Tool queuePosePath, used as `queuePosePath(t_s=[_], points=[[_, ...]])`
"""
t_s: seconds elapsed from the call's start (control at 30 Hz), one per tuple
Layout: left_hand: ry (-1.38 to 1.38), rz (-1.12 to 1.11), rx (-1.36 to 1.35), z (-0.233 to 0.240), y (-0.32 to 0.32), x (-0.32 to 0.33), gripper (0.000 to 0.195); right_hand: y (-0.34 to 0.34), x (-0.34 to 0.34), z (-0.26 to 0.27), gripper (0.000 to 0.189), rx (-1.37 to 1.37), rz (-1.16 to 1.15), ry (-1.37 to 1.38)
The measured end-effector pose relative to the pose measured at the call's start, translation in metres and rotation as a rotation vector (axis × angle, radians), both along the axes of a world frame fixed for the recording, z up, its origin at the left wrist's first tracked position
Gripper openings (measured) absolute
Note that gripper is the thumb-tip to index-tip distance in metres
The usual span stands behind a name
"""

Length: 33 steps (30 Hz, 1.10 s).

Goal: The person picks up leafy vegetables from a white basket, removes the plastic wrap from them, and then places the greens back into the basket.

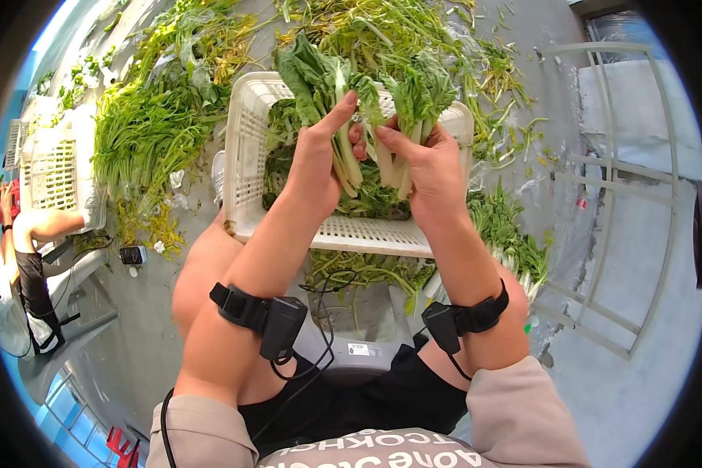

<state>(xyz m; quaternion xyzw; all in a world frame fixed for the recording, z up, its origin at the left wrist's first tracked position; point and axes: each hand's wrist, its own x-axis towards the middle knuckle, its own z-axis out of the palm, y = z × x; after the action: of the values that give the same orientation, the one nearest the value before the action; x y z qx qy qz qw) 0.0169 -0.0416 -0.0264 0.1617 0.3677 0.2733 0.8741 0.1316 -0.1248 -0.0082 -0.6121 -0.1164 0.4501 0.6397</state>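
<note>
Above a white plastic basket [351, 234] my two hands are raised close together. Leafy greens with pale stalks [322, 82] are gripped in my left hand [322, 158], its thumb lying along the stalks. My right hand [430, 164] holds another bunch of leafy greens [424, 88], stalk ends pointing down and thumb across the stems. Between the bunches hangs a smaller, paler leafy piece, its stalks by my right fingertips. More greens [362, 202] lie inside the basket, partly hidden by my hands and wrists.
Heaps of green stems [152, 128] and yellowed trimmings [380, 23] cover the floor beyond and left. Leafy bunches [503, 234] lie right of the basket. A metal frame [611, 175] stands at the right. Another person [29, 257] sits far left beside a white basket [52, 175].
</note>
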Motion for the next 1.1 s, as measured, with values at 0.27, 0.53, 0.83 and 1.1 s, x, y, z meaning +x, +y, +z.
queuePosePath(t_s=[0.27, 0.53, 0.83, 1.1], points=[[0.017, -0.009, 0.055, -0.009, -0.004, 0.001, 0.016, 0.000, 0.001, 0.007, 0.023, -0.055, -0.098, -0.112], [-0.168, -0.064, -0.028, 0.005, -0.006, 0.002, 0.022, 0.006, -0.007, 0.000, 0.023, 0.023, -0.053, -0.270], [0.024, 0.051, 0.000, -0.003, -0.011, 0.010, 0.024, 0.004, -0.013, -0.003, 0.024, 0.016, 0.040, -0.339], [0.020, -0.027, 0.092, 0.004, -0.019, 0.000, 0.028, -0.005, -0.018, 0.002, 0.023, 0.046, 0.005, -0.101]])
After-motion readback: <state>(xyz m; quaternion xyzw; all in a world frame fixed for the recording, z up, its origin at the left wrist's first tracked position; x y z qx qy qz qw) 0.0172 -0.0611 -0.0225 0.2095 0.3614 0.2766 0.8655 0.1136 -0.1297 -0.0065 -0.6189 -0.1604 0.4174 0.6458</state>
